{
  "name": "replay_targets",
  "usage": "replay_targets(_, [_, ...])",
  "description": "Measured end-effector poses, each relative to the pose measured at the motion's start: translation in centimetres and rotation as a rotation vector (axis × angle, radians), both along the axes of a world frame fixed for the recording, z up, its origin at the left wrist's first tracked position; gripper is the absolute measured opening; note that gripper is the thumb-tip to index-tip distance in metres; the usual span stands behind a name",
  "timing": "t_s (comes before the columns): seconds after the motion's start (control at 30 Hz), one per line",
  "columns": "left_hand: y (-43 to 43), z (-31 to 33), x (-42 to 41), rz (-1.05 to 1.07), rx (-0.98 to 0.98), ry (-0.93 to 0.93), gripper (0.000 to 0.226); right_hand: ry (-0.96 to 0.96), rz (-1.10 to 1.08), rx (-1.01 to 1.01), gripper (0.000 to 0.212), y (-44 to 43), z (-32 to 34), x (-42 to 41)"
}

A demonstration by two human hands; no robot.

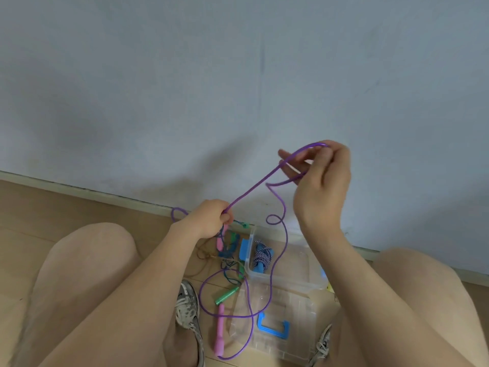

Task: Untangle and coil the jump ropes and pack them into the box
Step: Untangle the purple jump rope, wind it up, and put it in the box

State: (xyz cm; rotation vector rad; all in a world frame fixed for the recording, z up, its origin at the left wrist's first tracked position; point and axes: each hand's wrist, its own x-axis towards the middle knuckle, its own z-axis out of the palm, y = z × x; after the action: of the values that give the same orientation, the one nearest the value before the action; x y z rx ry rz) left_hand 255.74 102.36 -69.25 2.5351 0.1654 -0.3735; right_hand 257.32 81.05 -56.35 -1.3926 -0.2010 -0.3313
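Note:
A purple jump rope [254,186] stretches between my hands. My left hand [209,218] is closed on it low near the floor, with a pink handle [220,241] hanging just below. My right hand [321,181] is raised higher, pinching a loop of the same rope at its fingertips. The rest of the rope falls in loops to a second pink handle [220,332] on the floor. The clear plastic box [280,282] stands open below my hands, with a coiled blue-and-white rope [261,256] inside.
A tangle with green handles [227,295] and thin brown and dark cords [209,258] lies left of the box. The box's clear lid with a blue handle [274,328] lies on the floor by my shoes. A blue-grey wall rises behind.

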Motion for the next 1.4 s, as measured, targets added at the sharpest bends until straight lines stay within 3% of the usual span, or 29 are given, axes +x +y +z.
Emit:
replay_targets(0.1, [0.8,-1.0,-0.1,0.061,0.127,0.041,0.030,0.108,-0.035,0.274,0.023,-0.8,0.9,0.0])
replay_targets(0.17, [1.2,-1.4,-0.2,0.104,0.164,0.084,0.036,0.174,-0.057,0.295,0.024,-1.4,1.1,0.5])
replay_targets(0.23, [1.1,-1.5,-0.2,0.105,0.155,0.082,0.041,0.273,-0.031,0.187,0.029,-1.8,1.0,1.0])
replay_targets(0.3, [0.6,-1.1,0.1,0.088,0.164,0.055,0.042,0.373,0.047,-0.135,0.038,-1.8,0.2,1.3])
replay_targets(0.4, [-0.6,0.2,0.2,0.037,0.320,-0.028,0.046,0.375,0.236,-0.781,0.039,-1.5,-1.7,1.0])
replay_targets(0.43, [-0.8,0.4,0.3,0.010,0.347,-0.056,0.047,0.369,0.333,-0.926,0.038,-1.3,-2.3,0.6])
replay_targets(0.53, [-1.2,1.1,0.3,-0.096,0.311,-0.120,0.041,0.377,0.571,-1.193,0.068,-0.3,-4.2,-0.2])
replay_targets(0.6, [-1.2,1.1,0.3,-0.156,0.200,-0.142,0.042,0.404,0.634,-1.099,0.062,0.5,-5.1,-0.5])
replay_targets(0.7, [-1.5,1.5,0.1,-0.177,0.059,-0.152,0.031,0.383,0.556,-0.878,0.024,1.5,-5.9,-0.5])
replay_targets(0.77, [-1.6,1.6,0.0,-0.165,0.065,-0.132,0.024,0.351,0.488,-0.853,0.039,2.0,-6.3,-0.3])
replay_targets(0.87, [-1.5,1.5,0.0,-0.130,0.064,-0.130,0.024,0.244,0.383,-1.054,0.050,2.1,-7.2,0.3])
replay_targets(0.97, [-1.3,1.5,0.3,-0.131,0.035,-0.160,0.039,0.097,0.295,-1.215,0.033,1.6,-7.9,0.6])
replay_targets(1.03, [-1.2,1.4,0.5,-0.096,-0.032,-0.186,0.035,0.000,0.236,-1.203,0.028,1.4,-7.8,0.7])
replay_targets(1.23, [-0.2,-0.5,1.0,-0.013,0.027,-0.271,0.008,-0.181,0.063,-0.746,0.016,1.3,-6.1,0.1])
replay_targets(1.3, [0.2,-1.4,0.9,-0.002,0.111,-0.228,0.015,-0.122,0.039,-0.550,0.018,1.4,-5.3,-0.6])
replay_targets(1.4, [0.2,-1.7,0.9,0.034,0.156,-0.118,0.019,0.073,0.025,-0.090,0.021,1.3,-3.0,-0.6])
